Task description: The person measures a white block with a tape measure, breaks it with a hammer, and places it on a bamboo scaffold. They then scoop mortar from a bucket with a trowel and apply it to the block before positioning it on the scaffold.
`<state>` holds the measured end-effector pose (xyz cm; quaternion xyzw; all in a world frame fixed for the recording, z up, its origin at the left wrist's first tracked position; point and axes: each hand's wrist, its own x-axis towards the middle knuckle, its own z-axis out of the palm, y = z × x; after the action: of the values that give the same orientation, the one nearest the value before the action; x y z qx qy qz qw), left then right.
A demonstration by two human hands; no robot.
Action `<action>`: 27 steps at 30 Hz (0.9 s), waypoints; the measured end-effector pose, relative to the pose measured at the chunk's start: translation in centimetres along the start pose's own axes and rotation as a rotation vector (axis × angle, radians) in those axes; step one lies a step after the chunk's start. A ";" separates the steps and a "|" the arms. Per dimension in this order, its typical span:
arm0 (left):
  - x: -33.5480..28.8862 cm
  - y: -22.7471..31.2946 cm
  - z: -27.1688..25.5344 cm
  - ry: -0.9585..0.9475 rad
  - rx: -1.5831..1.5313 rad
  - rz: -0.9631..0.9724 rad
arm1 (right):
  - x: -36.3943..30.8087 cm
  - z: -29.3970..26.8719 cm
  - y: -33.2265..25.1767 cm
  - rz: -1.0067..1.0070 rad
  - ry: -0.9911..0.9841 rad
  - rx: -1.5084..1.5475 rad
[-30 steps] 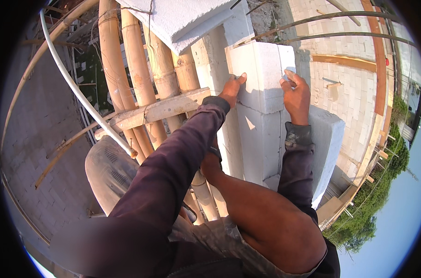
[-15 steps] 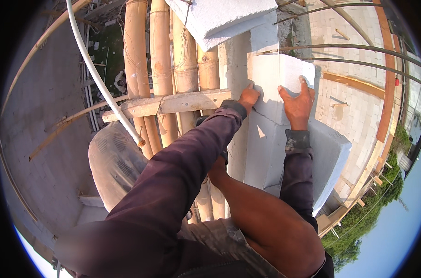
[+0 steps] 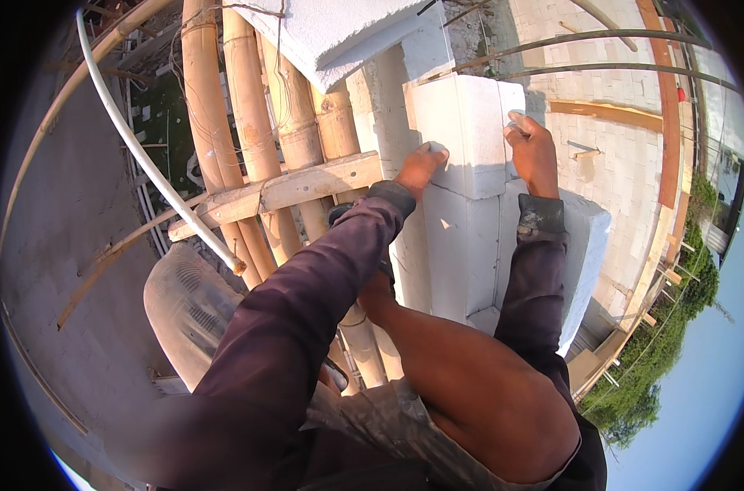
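A white lightweight wall block stands on top of the wall in front of me, over a second white block with a thin joint line between them. At its left side is my left hand, closed against the edge, thumb up and the other fingertips mostly hidden. My right hand is at the block's bright right edge, with its fingers bent over that edge. Both dark sleeves reach forward over my bent bare knee.
Bamboo poles with a wooden crosspiece lie left of the wall. A white pipe slants past them. More white blocks sit ahead. Thin dark rods cross at the upper right. A deep drop shows at the left.
My right hand has shifted from spread fingers over the block's top to bent fingers at its right edge. My left hand stays at the left side. The view has shifted a little.
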<state>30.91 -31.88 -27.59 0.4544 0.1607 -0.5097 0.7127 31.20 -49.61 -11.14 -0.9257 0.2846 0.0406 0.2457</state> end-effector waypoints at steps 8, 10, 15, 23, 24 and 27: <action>-3.3 3.5 0.7 -0.035 0.020 -0.066 | -1.0 1.8 -1.4 -0.060 0.043 -0.105; -3.7 4.0 0.9 -0.020 0.028 -0.051 | -1.0 2.5 -1.0 -0.069 0.092 -0.137; -4.3 5.6 1.6 0.048 0.060 0.114 | -0.8 3.0 -0.8 -0.001 0.062 0.046; -5.2 5.8 4.0 0.137 0.018 0.300 | -2.6 4.8 -3.3 0.033 0.181 -0.179; -5.3 5.8 4.2 0.161 0.006 0.314 | -2.6 4.8 -3.4 0.050 0.170 -0.177; -5.5 5.9 4.7 0.156 0.035 0.327 | -2.4 4.7 -3.3 0.052 0.171 -0.145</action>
<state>32.58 -32.14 -18.41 0.5250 0.1306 -0.3531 0.7633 31.32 -43.81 -13.33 -0.9335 0.3246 -0.0118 0.1518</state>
